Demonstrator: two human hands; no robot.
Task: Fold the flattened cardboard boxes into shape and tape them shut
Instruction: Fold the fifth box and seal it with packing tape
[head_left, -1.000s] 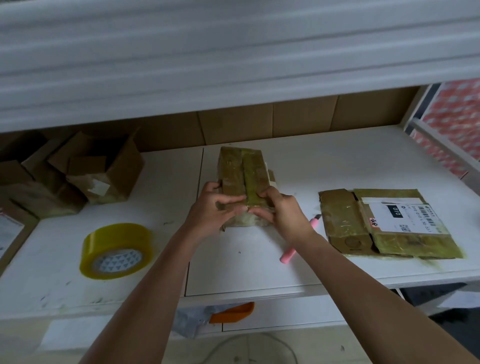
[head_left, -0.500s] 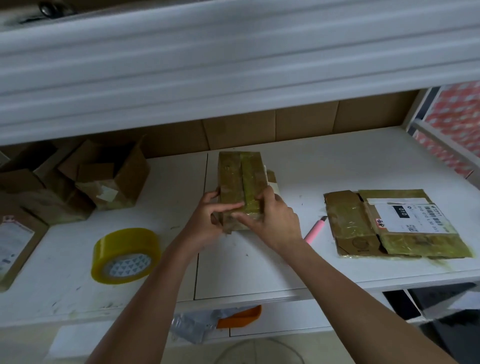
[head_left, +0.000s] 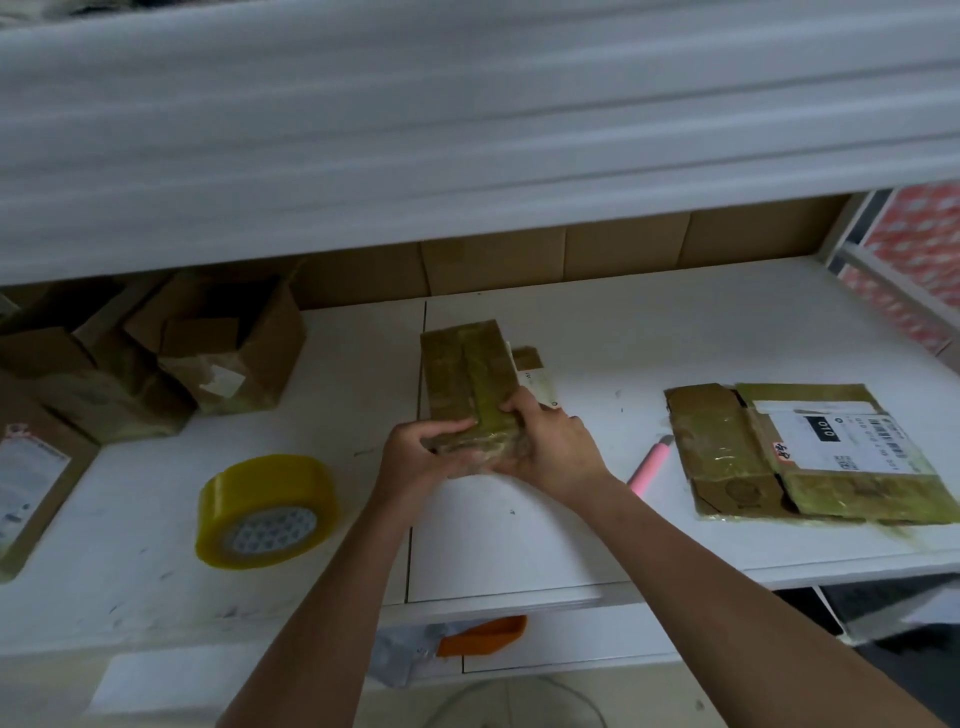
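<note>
Both hands, left hand (head_left: 415, 457) and right hand (head_left: 550, 447), have a closed grip on the taped box (head_left: 467, 384) near end; risk: old glossy tape makes flaps spring back or crush.

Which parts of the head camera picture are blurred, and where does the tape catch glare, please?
In the head view, the white upper shelf is smeared with motion blur; both hands and the taped box look soft; faint sheen shows on the flattened box; straight edges bow from wide-angle distortion.

Tape roll (head_left: 265, 509) lies left of the box (head_left: 467, 374), flattened box (head_left: 810, 452) right.
</note>
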